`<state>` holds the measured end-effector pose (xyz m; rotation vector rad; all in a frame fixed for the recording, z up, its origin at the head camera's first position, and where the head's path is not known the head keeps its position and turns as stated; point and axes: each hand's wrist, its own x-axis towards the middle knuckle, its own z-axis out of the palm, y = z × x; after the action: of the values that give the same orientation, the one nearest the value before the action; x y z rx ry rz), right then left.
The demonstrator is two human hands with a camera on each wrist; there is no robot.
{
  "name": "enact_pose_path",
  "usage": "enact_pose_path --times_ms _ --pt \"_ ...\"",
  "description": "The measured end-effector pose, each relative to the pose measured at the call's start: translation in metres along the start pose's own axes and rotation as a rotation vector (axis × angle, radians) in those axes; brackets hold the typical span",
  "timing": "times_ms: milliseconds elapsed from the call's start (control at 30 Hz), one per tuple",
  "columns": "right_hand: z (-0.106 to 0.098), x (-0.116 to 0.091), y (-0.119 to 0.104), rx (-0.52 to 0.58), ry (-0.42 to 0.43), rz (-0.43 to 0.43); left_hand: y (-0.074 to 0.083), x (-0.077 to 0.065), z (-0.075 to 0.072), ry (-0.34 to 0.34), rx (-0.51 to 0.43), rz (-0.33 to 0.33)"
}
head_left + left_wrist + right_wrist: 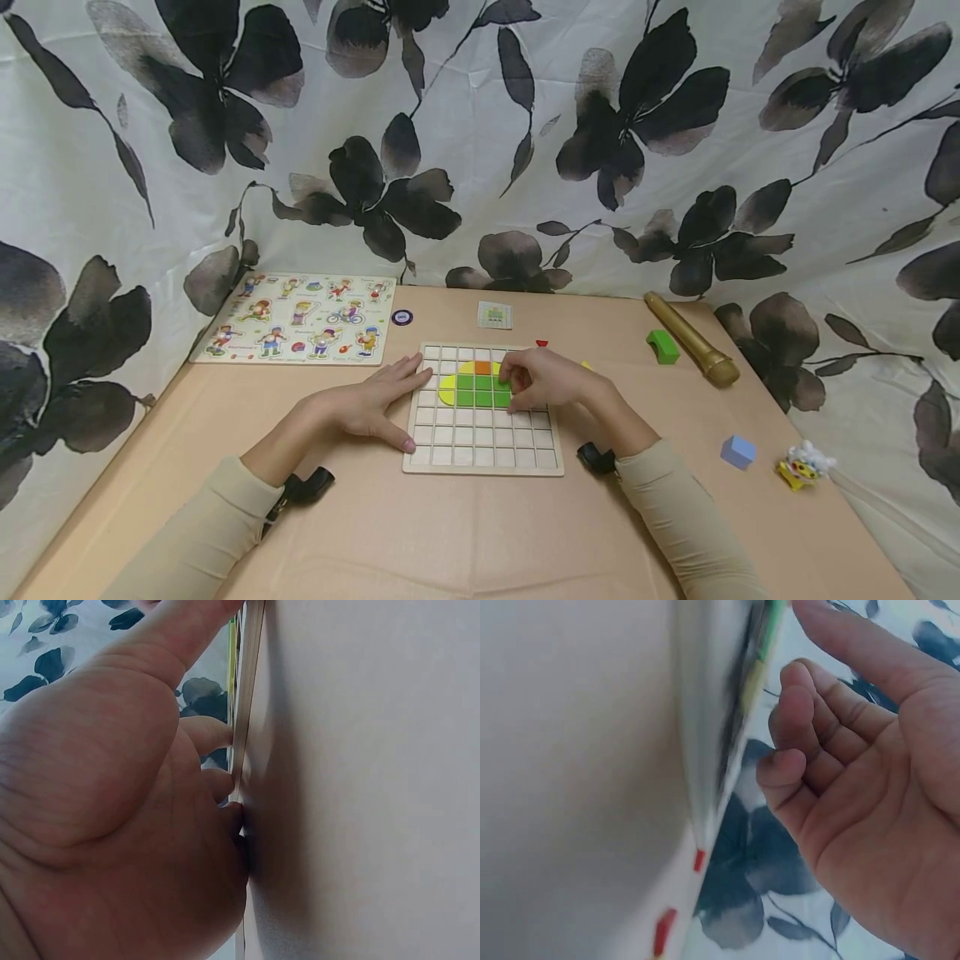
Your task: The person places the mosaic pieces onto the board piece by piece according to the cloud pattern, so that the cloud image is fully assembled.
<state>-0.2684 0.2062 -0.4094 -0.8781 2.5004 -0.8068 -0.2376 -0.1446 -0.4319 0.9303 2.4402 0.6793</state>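
Observation:
A white wooden grid board (483,457) lies on the table. Set in its upper cells are green tiles (475,398), an orange tile (483,367) and yellow curved tiles (447,391). My left hand (375,403) rests at the board's left edge, fingers spread on its surface and thumb near the lower left side. Over the right end of the green tiles is my right hand (547,378), fingers bent and fingertips right at a green tile. I cannot tell whether it pinches that tile. In the right wrist view several fingers (791,705) curl inward beside the board.
Beyond the board lie a pattern card (495,315), a dark round token (402,317), a red piece (542,343) and a picture board (296,321). On the right are a gold tube (692,340), a green arch block (663,347), a blue block (738,452) and a small toy (805,465).

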Motion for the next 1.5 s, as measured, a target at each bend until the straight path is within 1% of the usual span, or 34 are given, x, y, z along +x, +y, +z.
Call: enact_pose_path --times_ms 67,133,233,300,367,500,700,800,900,1033,1167,1233,1333,1500 --pt "-0.008 -0.005 0.001 -0.002 0.06 -0.004 0.0 0.0 0.0 0.001 -0.003 0.0" --pt "-0.019 -0.011 0.004 -0.007 0.139 -0.01 0.0 0.0 0.0 0.002 -0.004 0.001" --pt "-0.036 -0.024 0.011 -0.005 0.243 0.009 0.001 -0.001 0.0 0.004 -0.006 0.001" --pt "-0.045 -0.031 0.019 -0.009 0.285 0.036 0.001 -0.001 0.0 0.004 -0.007 0.001" --pt "-0.052 -0.038 0.03 -0.012 0.305 0.072 0.002 -0.001 -0.001 0.003 -0.009 -0.002" --pt "-0.061 -0.05 0.053 -0.018 0.31 0.123 0.002 -0.001 -0.001 0.002 -0.012 -0.004" --pt "-0.067 -0.063 0.079 -0.017 0.305 0.156 0.002 -0.001 -0.001 0.005 -0.012 0.0" --pt "-0.066 -0.065 0.089 -0.019 0.275 0.182 0.002 -0.001 -0.001 0.003 -0.015 -0.003" --pt "-0.063 -0.062 0.096 -0.013 0.231 0.22 0.002 -0.001 -0.001 0.002 -0.014 -0.002" --pt "-0.057 -0.057 0.098 -0.02 0.202 0.268 0.001 -0.001 0.0 0.004 -0.012 0.0" --pt "-0.054 -0.055 0.097 -0.031 0.2 0.285 0.002 -0.001 -0.001 0.006 -0.015 -0.001" --pt "-0.054 -0.055 0.097 -0.019 0.203 0.289 0.002 -0.001 -0.001 0.006 -0.018 -0.001" --pt "-0.054 -0.055 0.096 0.007 0.214 0.271 0.002 -0.001 -0.001 0.006 -0.023 -0.003" --pt "-0.054 -0.054 0.093 0.109 0.282 0.187 0.002 -0.002 -0.001 0.007 -0.017 -0.002"
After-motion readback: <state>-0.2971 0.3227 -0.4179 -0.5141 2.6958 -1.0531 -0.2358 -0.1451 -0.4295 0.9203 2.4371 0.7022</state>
